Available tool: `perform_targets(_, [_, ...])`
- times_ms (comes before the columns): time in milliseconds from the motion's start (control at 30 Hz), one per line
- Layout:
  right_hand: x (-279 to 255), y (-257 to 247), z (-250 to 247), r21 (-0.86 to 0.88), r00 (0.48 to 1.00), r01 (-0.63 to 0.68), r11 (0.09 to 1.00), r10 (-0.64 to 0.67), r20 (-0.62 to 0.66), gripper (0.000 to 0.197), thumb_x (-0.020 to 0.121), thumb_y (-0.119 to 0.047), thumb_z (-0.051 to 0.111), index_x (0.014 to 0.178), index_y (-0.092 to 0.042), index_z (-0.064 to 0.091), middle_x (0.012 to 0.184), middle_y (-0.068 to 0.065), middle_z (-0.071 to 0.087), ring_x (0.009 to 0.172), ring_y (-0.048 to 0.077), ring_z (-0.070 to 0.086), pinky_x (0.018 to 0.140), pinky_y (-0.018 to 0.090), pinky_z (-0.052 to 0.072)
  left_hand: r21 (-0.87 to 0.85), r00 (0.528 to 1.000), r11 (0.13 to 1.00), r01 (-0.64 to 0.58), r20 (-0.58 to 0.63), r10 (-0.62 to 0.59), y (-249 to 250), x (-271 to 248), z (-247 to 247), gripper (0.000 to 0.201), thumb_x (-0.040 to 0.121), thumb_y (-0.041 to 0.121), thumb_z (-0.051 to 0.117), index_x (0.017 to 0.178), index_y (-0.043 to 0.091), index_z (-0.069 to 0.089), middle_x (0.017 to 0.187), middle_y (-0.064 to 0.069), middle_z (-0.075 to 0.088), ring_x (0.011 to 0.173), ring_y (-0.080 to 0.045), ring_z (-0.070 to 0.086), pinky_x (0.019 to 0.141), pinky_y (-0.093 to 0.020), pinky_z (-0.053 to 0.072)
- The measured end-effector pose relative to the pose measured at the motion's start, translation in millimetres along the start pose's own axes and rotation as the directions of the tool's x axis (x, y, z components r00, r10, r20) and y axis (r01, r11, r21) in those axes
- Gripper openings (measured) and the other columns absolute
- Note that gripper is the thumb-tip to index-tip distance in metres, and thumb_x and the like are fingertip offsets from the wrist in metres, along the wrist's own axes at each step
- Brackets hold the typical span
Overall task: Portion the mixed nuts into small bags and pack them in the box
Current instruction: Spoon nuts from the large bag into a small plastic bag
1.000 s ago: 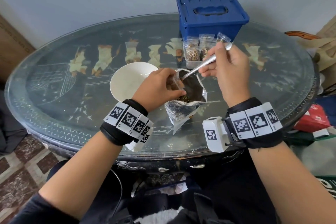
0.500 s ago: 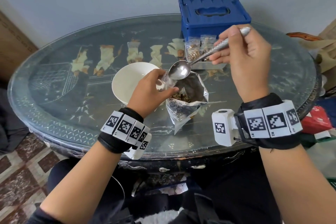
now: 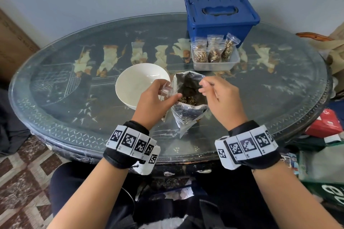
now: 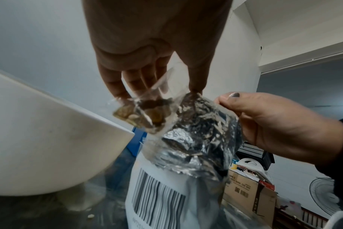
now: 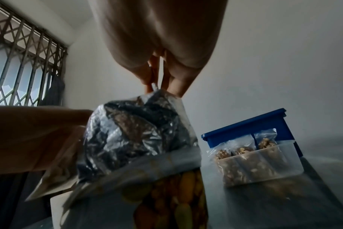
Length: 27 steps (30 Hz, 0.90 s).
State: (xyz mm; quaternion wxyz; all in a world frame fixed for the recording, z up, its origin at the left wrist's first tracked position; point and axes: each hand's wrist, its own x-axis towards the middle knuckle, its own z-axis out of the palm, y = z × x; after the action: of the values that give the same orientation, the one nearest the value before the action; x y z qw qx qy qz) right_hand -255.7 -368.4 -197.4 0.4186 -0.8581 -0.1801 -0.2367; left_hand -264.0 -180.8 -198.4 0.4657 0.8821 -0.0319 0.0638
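Left fingers (image 4: pixel 116 83) around clear crinkly bag (image 4: pixel 145 111); right fingers (image 4: pixel 233 100) pinching foil pouch (image 4: pixel 202 136) rim.

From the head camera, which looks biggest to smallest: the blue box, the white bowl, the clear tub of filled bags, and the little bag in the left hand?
1. Blue box
2. White bowl, nearly as big; it is nearer, so unsure
3. Clear tub
4. Little bag pinched in the left hand
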Motion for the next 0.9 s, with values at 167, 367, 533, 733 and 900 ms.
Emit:
perform_targets(167, [-1.4, -1.3, 2.2, -0.024, 0.998, -0.026, 0.999, 0.027, 0.050, 0.036, 0.093, -0.026, 0.035, 0.085, -0.004, 0.063, 0.072, 0.004, 0.065, 0.067, 0.019, 0.067, 0.061, 0.031, 0.052, -0.021, 1.000, 1.000, 0.013, 0.005, -0.013, 0.7, -0.8, 1.5, 0.045, 0.080, 0.033, 0.069, 0.116, 0.011, 0.053, 0.102, 0.006, 0.059, 0.092, -0.009, 0.052, 0.070, -0.012, 0.039])
perform_targets(367, [1.1, -2.3, 4.1, -0.035, 0.994, -0.108, 0.994, 0.108, 0.026, 0.032, 0.095, -0.021, 0.039, 0.078, -0.004, 0.061, 0.058, -0.005, 0.055, 0.056, 0.015, 0.063, 0.059, 0.023, 0.046, -0.034, 1.000, 0.999, 0.018, -0.003, -0.018, -0.8, -2.8, 4.3, 0.045, 0.081, 0.034, 0.068, 0.116, 0.010, 0.053, 0.103, 0.006, 0.060, 0.096, -0.010, 0.054, 0.079, -0.021, 0.042])
perform_targets(533, [4.2, -3.2, 4.3, -0.024, 0.982, -0.190, 0.982, 0.190, -0.010, 0.026, 0.096, -0.012, 0.043, 0.076, -0.004, 0.058, 0.055, 0.006, 0.060, 0.054, 0.018, 0.062, 0.063, 0.029, 0.046, -0.030, 1.000, 0.999, 0.015, -0.006, -0.015, -0.5, -2.7, 3.7, 0.041, 0.082, 0.032, 0.067, 0.115, 0.011, 0.053, 0.100, 0.008, 0.059, 0.094, -0.009, 0.054, 0.079, -0.020, 0.042])
perform_targets(733, [4.2, -6.1, 5.4, -0.031, 0.977, -0.213, 0.976, 0.214, 0.014, 0.027, 0.097, -0.012, 0.044, 0.076, -0.005, 0.059, 0.054, -0.003, 0.055, 0.052, 0.015, 0.060, 0.062, 0.026, 0.047, -0.043, 1.000, 0.999, 0.020, -0.001, -0.020, -1.4, -3.4, 3.0, 0.040, 0.082, 0.031, 0.067, 0.114, 0.012, 0.053, 0.099, 0.010, 0.058, 0.091, -0.007, 0.053, 0.076, -0.019, 0.042])
perform_targets(900, [6.7, -8.7, 2.0, -0.046, 0.944, -0.310, 0.950, 0.313, 0.107, 0.027, 0.096, -0.017, 0.045, 0.081, -0.008, 0.065, 0.056, -0.001, 0.061, 0.058, 0.011, 0.063, 0.072, 0.030, 0.054, -0.025, 1.000, 1.000, 0.005, 0.007, -0.005, -3.0, -2.7, 3.9, 0.041, 0.082, 0.032, 0.067, 0.114, 0.012, 0.053, 0.099, 0.010, 0.058, 0.092, -0.007, 0.053, 0.068, -0.003, 0.038])
